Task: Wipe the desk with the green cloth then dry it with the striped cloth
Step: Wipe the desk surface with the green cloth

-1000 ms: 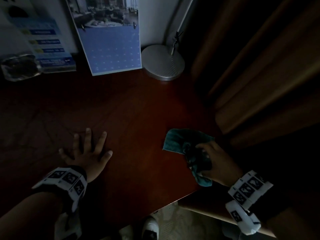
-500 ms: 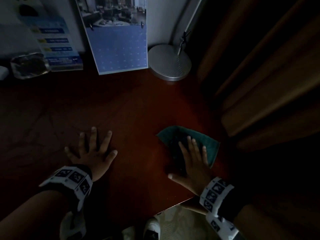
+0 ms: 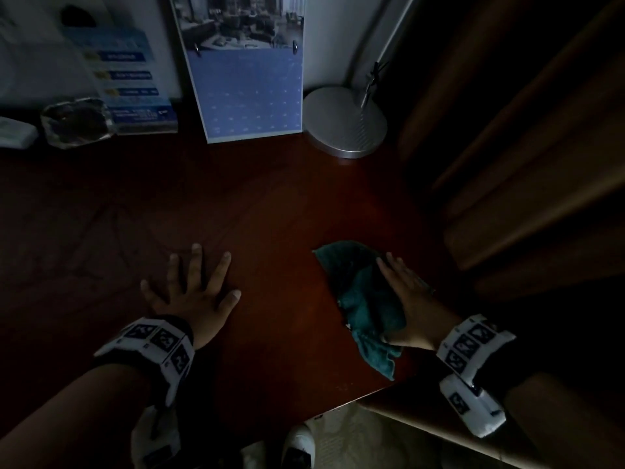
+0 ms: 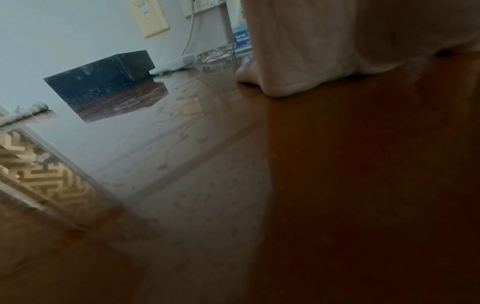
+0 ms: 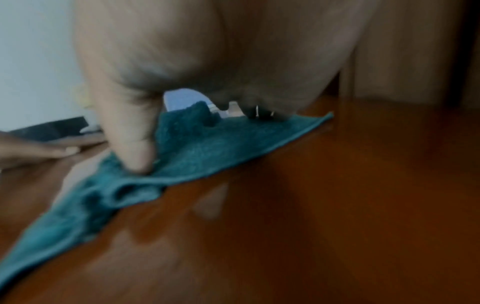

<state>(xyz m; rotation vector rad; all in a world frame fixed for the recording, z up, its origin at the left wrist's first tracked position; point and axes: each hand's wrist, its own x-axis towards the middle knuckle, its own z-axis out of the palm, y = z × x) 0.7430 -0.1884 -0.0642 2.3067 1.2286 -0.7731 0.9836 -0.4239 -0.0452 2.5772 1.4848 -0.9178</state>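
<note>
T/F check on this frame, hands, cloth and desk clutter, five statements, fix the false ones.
1. The right hand presses the green cloth on the desk. True.
2. The left hand grips the striped cloth. False: it lies flat on bare desk, fingers spread.
3. The lamp base sits at the desk's far right. True.
4. The calendar lies flat. False: it stands against the wall.
5. The green cloth covers the lamp base. False: they are well apart.
</note>
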